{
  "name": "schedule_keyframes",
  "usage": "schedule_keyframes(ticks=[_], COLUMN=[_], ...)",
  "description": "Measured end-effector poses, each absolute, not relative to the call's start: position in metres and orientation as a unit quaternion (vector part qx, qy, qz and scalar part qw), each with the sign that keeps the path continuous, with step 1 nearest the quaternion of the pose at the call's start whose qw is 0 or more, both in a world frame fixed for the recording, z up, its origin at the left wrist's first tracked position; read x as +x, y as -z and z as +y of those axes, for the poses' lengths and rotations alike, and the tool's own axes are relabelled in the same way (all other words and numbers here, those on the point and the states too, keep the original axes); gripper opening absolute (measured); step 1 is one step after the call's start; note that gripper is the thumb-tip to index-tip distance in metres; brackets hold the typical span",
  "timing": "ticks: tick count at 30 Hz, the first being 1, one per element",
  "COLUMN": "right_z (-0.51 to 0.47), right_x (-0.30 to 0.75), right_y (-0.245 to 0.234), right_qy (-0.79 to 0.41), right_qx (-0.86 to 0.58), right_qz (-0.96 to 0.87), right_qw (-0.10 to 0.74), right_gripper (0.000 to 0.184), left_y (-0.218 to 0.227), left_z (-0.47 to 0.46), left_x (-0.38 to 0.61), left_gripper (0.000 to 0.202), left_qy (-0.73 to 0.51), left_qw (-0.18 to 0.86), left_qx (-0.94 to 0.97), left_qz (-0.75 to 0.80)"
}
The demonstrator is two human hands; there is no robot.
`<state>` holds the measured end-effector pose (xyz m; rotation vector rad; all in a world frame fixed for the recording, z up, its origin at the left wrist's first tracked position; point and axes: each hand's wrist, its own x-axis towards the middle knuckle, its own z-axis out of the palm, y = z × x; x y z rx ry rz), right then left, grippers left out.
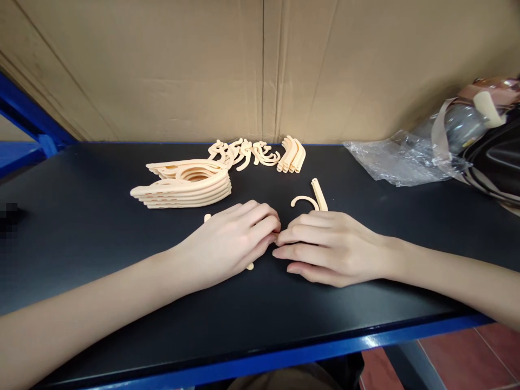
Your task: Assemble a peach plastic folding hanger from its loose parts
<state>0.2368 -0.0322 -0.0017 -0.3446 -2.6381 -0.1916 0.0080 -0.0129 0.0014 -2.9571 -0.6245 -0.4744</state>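
My left hand [241,235] is closed on a cream plastic hanger arm. Only small ends of cream plastic show past it, one above the wrist and one below the palm. My right hand [329,246] meets it fingertip to fingertip, its fingers bent together over cream hanger parts. Beyond the knuckles a curved hanger hook [303,199] and a straight-looking hanger arm [319,194] stick out. The joint between the parts is covered by my fingers. Behind my left hand lies a stack of folded cream hangers [187,194].
Loose hooks [244,153] and a small pile of hanger arms [291,154] lie along the back of the black tabletop [182,325]. A cardboard wall [195,70] stands behind. Clear plastic bags [400,160] and a dark bag [495,157] are at the right.
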Motion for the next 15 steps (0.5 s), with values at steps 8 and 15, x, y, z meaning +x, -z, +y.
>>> schedule_keyframes(ticks=[8, 15], right_z=[-0.037, -0.044], right_x=[0.235, 0.233], right_y=[0.001, -0.001], right_qy=[0.079, 0.051], right_qx=[-0.117, -0.101], right_qz=[-0.969, -0.98], right_qw=[0.203, 0.163], right_gripper=[0.02, 0.029], left_y=[-0.001, -0.001], left_z=[-0.013, -0.012], left_x=[0.007, 0.007], left_gripper=[0.024, 0.023], left_qy=[0.152, 0.15], left_qw=[0.021, 0.03], left_qx=[-0.962, -0.964], left_qz=[-0.226, -0.218])
